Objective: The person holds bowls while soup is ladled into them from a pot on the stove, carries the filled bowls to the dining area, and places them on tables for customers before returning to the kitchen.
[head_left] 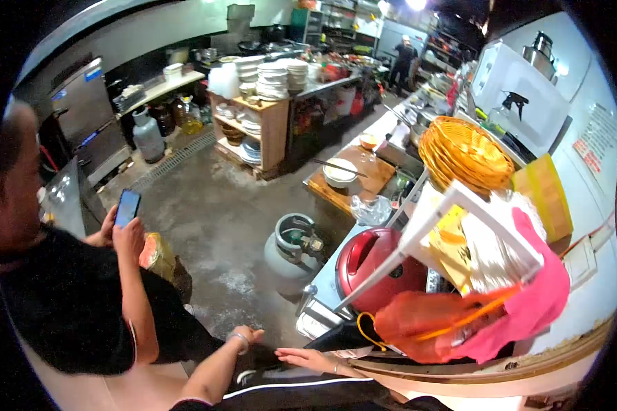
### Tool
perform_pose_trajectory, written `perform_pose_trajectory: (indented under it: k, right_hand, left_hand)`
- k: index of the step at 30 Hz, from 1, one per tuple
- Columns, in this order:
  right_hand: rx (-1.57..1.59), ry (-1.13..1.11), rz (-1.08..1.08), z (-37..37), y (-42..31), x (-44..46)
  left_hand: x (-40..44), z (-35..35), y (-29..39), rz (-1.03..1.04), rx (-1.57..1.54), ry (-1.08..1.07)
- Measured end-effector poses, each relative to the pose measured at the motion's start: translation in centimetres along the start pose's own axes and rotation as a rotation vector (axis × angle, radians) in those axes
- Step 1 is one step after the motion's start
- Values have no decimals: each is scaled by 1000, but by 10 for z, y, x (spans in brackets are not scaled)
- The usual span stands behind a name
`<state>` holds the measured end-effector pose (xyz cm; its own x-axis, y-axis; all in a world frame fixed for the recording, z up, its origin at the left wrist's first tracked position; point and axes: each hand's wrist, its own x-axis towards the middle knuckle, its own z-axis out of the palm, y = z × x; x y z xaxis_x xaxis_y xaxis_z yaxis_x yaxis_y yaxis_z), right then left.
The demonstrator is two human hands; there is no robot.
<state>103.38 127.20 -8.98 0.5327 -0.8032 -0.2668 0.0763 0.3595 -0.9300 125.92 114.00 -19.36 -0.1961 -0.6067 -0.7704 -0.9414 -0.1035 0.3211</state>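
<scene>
Space in the head view separated the left hand (253,335), loosely curled, from the right hand (300,357), fingers straight and together; neither visibly gripped anything. Black material (343,338) lay nearest the right. A gas cylinder (284,264) stood upright beside the counter (327,279), probably sparing its top, where a white frame crowded the red rice cooker (377,277). Open floor (199,212) stretched leftward.

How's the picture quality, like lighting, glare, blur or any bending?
Head view: fisheye distortion bows the back wall and the corners go black; the ceiling lamp is blown out; the near person's black shirt loses detail; the red bag looks smeared; the wall notice is unreadable.
</scene>
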Motion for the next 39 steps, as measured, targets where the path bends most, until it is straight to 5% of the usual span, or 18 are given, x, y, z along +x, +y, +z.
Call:
perform_pose_trajectory:
  k: [3, 6, 10, 11, 15, 18, 19, 20, 22, 24, 29, 30, 31, 34, 39]
  right_hand:
    - [141, -111, 126, -25, -56, 52]
    - [155, 45, 132, -63, -80, 114]
    - [202, 184, 87, -134, -96, 226]
    - [320, 138, -69, -155, -92, 262]
    - [467, 17, -72, -234, -88, 424]
    - [264, 24, -93, -276, -224, 465]
    - [233, 45, -11, -293, -261, 475]
    - [231, 72, -123, -314, -274, 483]
    - [234, 105, -87, -357, -348, 474]
    - [95, 196, -89, -399, -406, 471]
    - [-377, 168, -53, -571, -524, 474]
    - [-411, 178, -47, -611, -547, 488]
    - [-432, 192, -229, -652, -546, 507]
    - [-262, 159, -236, -769, -574, 585]
    - [-268, 8, -327, -954, -588, 715]
  left_hand:
    - [95, -56, -54, -198, 162, 31]
    - [135, -139, -62, -375, 109, 58]
    - [303, -199, -144, -286, 189, 92]
    - [328, -231, -143, -268, 215, 42]
    - [422, -360, -84, -176, 321, -151]
    - [476, -428, -48, 73, 163, -198]
    - [479, -457, 3, -60, 59, -227]
    - [564, -441, -18, 372, 399, -93]
    - [537, -511, 90, 459, 140, -103]
    - [574, -556, 151, 592, 245, -195]
    - [680, -655, 225, 484, 179, -250]
    - [763, -648, 181, 569, 4, -165]
    - [767, -677, 206, 471, 110, -163]
    - [776, -741, 274, 252, 243, -157]
    - [870, -798, 436, 240, 152, -111]
